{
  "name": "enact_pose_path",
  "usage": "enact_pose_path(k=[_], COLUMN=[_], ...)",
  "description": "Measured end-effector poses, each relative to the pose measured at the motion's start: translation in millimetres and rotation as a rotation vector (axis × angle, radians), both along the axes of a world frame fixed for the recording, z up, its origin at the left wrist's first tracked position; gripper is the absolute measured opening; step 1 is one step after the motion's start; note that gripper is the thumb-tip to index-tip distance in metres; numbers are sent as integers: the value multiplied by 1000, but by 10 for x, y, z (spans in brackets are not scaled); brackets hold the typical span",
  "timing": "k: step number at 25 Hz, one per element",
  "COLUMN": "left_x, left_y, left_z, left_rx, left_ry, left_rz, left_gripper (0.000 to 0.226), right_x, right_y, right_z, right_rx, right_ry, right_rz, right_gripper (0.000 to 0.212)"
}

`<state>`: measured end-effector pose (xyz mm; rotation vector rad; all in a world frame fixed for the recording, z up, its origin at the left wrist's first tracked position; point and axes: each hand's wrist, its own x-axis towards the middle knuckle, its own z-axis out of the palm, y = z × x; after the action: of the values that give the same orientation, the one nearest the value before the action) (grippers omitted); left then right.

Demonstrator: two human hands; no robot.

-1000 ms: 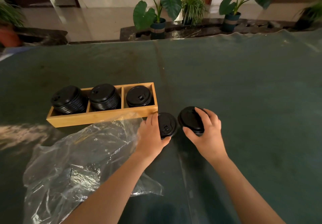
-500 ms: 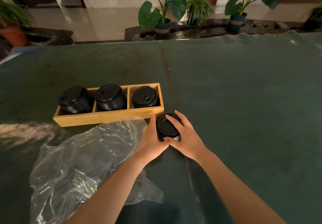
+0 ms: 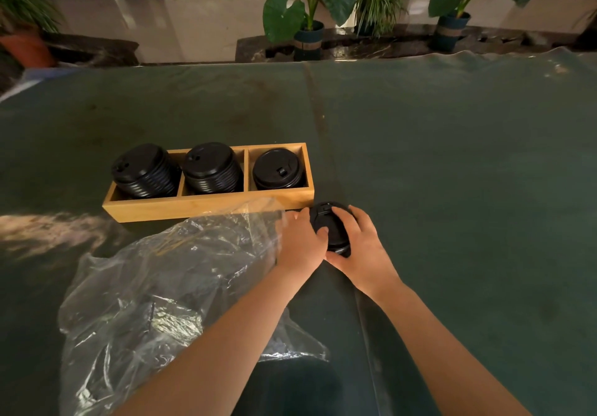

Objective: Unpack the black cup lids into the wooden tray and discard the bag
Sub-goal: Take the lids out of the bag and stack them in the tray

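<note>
Lid stacks (image 3: 211, 168) in tray (image 3: 206, 205)

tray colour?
Light natural wood, honey-tan, on the wooden tray; head view shows it best.

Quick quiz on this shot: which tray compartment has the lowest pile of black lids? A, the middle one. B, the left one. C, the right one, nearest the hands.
C: in the wooden tray, the right pile sits below the rim, while the left stack and the middle stack rise well above it.

dim warm light, bag (image 3: 155, 289) glare, edges warped
</note>
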<state>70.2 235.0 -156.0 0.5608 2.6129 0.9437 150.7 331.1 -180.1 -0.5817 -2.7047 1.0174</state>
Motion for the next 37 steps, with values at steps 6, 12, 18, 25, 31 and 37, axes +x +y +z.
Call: enact_pose_path(k=[6,12,18,25,31,37], left_x=[56,-347,-818,-945,-883,-836], left_y=[37,-65,-243,-222,-187,-181], left_z=[248,684,640,440,371,326], left_rx=[248,380,398,212,33,-46], left_ry=[-99,126,69,104,310,426], left_rz=[50,170,337,172,180,125], left_gripper=[12,41,18,33,38,30], right_x=[43,-506,-1234,-1409,-1336,-1267], right_y=[51,-12,-150,-46,-62,-92], right_z=[184,684,678,377,396,338], right_rx=[-8,-15,17,-8,131,191], right_ry=[113,283,129,73,177,126], right_rz=[-30,23,147,146,127,114], right_gripper=[70,68,67,61,58,55])
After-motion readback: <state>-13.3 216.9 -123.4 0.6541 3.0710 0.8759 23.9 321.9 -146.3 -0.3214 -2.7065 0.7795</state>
